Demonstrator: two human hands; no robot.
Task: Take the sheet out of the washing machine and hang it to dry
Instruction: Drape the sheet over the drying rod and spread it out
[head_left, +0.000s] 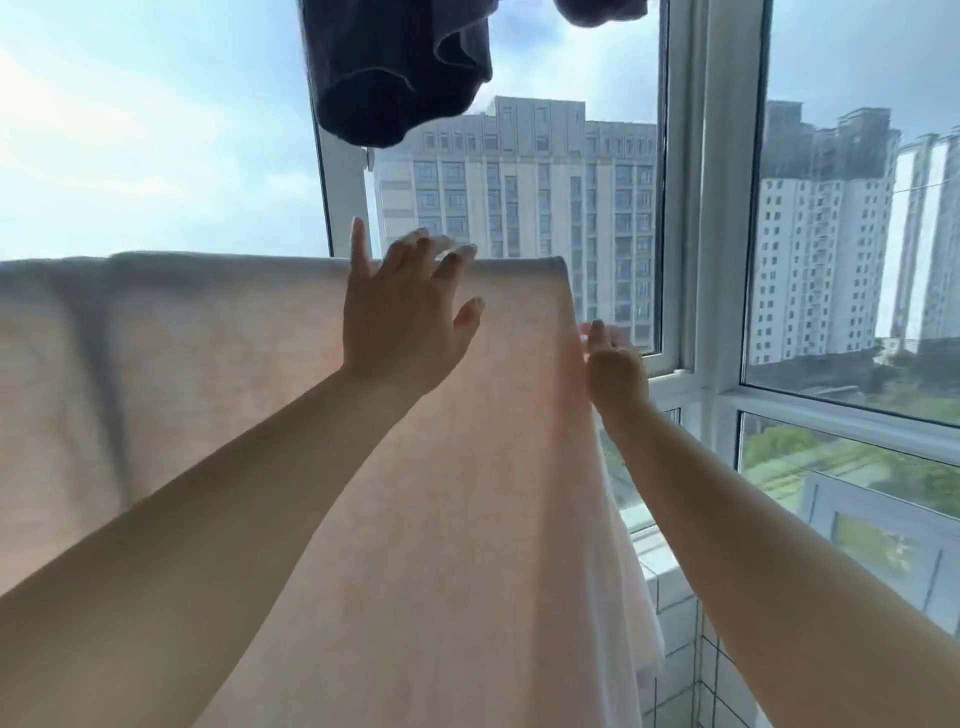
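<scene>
Head view: I log the sheet (208, 364) draped over its top fold before the window frame (691, 208). Left hand (405, 317) spread, released, at the fold. Right hand (615, 364) pinches the sheet's right edge, below. Dark garment (400, 67) hangs above.

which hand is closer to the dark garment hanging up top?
Left. The left hand is raised, fingers spread at the sheet's top fold, just below the dark garment. The right hand sits lower, at the sheet's right edge, further from it.
</scene>
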